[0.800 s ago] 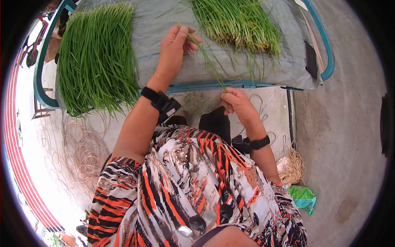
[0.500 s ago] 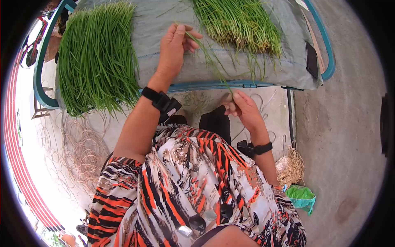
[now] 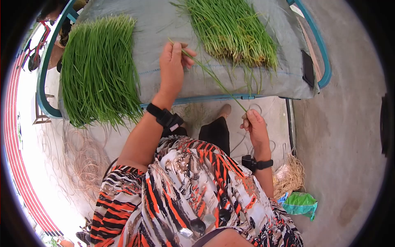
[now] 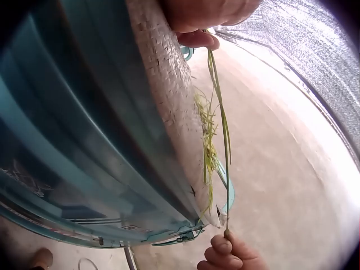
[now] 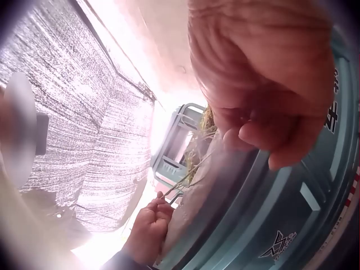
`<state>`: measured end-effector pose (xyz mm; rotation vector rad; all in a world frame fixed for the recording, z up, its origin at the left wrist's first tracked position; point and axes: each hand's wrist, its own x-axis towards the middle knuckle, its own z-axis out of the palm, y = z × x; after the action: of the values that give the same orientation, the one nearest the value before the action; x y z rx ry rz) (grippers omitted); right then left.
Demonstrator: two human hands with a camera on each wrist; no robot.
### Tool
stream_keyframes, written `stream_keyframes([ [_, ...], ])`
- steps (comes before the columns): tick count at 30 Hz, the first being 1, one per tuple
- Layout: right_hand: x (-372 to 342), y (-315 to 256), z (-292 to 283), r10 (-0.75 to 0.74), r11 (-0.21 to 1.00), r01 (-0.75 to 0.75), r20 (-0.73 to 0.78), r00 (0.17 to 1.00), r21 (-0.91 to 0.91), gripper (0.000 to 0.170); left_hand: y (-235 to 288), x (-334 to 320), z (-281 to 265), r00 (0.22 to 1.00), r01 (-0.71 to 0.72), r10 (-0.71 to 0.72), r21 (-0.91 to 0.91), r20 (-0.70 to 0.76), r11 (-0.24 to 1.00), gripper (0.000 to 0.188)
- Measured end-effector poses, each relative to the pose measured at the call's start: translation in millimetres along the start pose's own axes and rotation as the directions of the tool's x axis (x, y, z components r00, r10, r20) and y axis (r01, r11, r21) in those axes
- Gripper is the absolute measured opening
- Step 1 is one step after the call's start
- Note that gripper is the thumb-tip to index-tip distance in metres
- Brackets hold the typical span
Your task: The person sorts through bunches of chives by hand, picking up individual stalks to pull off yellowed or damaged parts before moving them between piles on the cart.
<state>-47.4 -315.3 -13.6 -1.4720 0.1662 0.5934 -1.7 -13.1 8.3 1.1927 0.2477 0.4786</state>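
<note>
Two heaps of long green stalks (image 3: 101, 70) lie on the grey sheet (image 3: 158, 26), a gap between them. There, the left hand (image 3: 171, 70) pinches a slim strand (image 3: 222, 87) in its fingers; past the teal rail (image 3: 197, 99), the right hand's (image 3: 258, 131) fingers pinch its other end (nearly straight between). One phone (image 3: 307, 68) lies near the sheet's edge.

Spread over the cart (image 3: 42, 88), a sheet (image 3: 154, 88). On the sheet, at the left, one pile of grass (image 3: 101, 70), with ends hanging over the near edge; across a gap to the right and farther back, another pile of grass (image 3: 232, 33). Right of that, on the sheet by the right rail (image 3: 325, 61), a phone (image 3: 307, 68). On the floor, nearer than the cart, loose twine (image 3: 88, 160) at left, straw (image 3: 292, 175) at right, and a bag (image 3: 301, 204) just beside the straw.
</note>
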Motion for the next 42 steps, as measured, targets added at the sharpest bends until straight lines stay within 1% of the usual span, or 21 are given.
stream_keyframes([
  [2, 2, 1, 1, 0.037, 0.997, -0.032, -0.076, 0.996, 0.072, 0.027, -2, 0, 0, 0.999, -0.013, 0.011, -0.044, -0.034, 0.999, 0.026],
  [5, 6, 1, -2, 0.097, 0.992, -0.08, -0.187, 0.978, 0.096, 0.028, -1, -2, 1, 0.999, -0.004, 0.003, -0.023, -0.032, 1.0, 0.026],
  [8, 10, 0, -3, 0.107, 0.989, -0.075, -0.277, 0.955, 0.124, 0.028, -5, 0, 0, 0.998, 0.008, -0.013, -0.077, -0.066, 0.997, 0.026],
  [11, 11, -3, -4, 0.069, 0.984, -0.009, -0.338, 0.939, 0.178, 0.029, -5, -1, 2, 0.996, 0.011, -0.019, -0.098, -0.083, 0.995, 0.024],
  [14, 15, 2, -13, 0.081, 0.96, 0.066, -0.494, 0.866, 0.273, 0.03, -3, -1, -1, 0.992, 0.015, -0.035, -0.164, -0.119, 0.986, 0.024],
  [17, 12, 1, -15, -0.114, 0.97, 0.195, -0.439, 0.891, 0.145, 0.026, 2, -1, 0, 0.998, 0.045, -0.05, -0.111, -0.049, 0.993, 0.025],
  [19, 8, 0, -5, -0.149, 0.988, 0.134, -0.259, 0.954, -0.077, 0.022, 2, -4, -3, 0.997, 0.072, -0.073, -0.074, -0.011, 0.995, 0.026],
  [20, 8, -3, 2, -0.158, 0.973, 0.126, -0.165, 0.974, -0.192, 0.02, 3, -2, -2, 0.997, 0.077, -0.076, -0.06, 0.014, 0.995, 0.027],
  [21, 7, -9, 11, -0.306, 0.905, 0.236, -0.157, 0.939, -0.354, 0.018, 5, -1, -2, 0.995, 0.087, -0.086, -0.033, 0.045, 0.996, 0.027],
  [22, 3, -15, 22, -0.444, 0.799, 0.327, -0.127, 0.887, -0.505, 0.017, 8, -3, -2, 0.992, 0.097, -0.096, -0.005, 0.078, 0.995, 0.028],
  [23, 0, -23, 27, -0.566, 0.659, 0.395, -0.077, 0.821, -0.64, 0.016, 10, -4, -2, 0.988, 0.105, -0.107, 0.023, 0.112, 0.994, 0.028],
  [26, 8, -49, 23, -0.562, 0.774, 0.359, -0.305, 0.768, -0.523, 0.016, 0, -1, -3, 0.988, 0.018, -0.027, 0.059, 0.153, 0.998, 0.026],
  [29, 27, -75, 10, -0.68, 0.705, 0.388, -0.412, 0.606, -0.594, 0.013, 5, 0, 1, 0.98, 0.043, -0.028, -0.075, 0.199, 0.996, 0.028],
  [32, 48, -96, 0, -0.775, 0.616, 0.382, -0.445, 0.449, -0.689, 0.015, 4, -1, 1, 0.98, 0.046, -0.044, -0.005, 0.196, 0.999, 0.028],
  [35, 67, -106, -8, -0.781, 0.549, 0.237, -0.391, 0.487, -0.802, 0.018, 12, -8, 6, 0.981, 0.06, -0.08, 0.117, 0.177, 0.991, 0.028],
  [38, 84, -102, -20, -0.679, 0.6, 0.175, -0.382, 0.627, -0.78, 0.021, 12, -8, 8, 0.989, 0.056, -0.073, 0.128, 0.133, 0.99, 0.028],
  [41, 80, -102, -15, -0.635, 0.744, 0.349, -0.442, 0.634, -0.569, 0.019, 14, -9, 8, 0.989, 0.057, -0.075, 0.133, 0.129, 0.989, 0.026],
  [42, 79, -100, -15, -0.656, 0.739, 0.406, -0.436, 0.616, -0.538, 0.018, 15, -10, 8, 0.99, 0.06, -0.076, 0.131, 0.12, 0.99, 0.026],
])
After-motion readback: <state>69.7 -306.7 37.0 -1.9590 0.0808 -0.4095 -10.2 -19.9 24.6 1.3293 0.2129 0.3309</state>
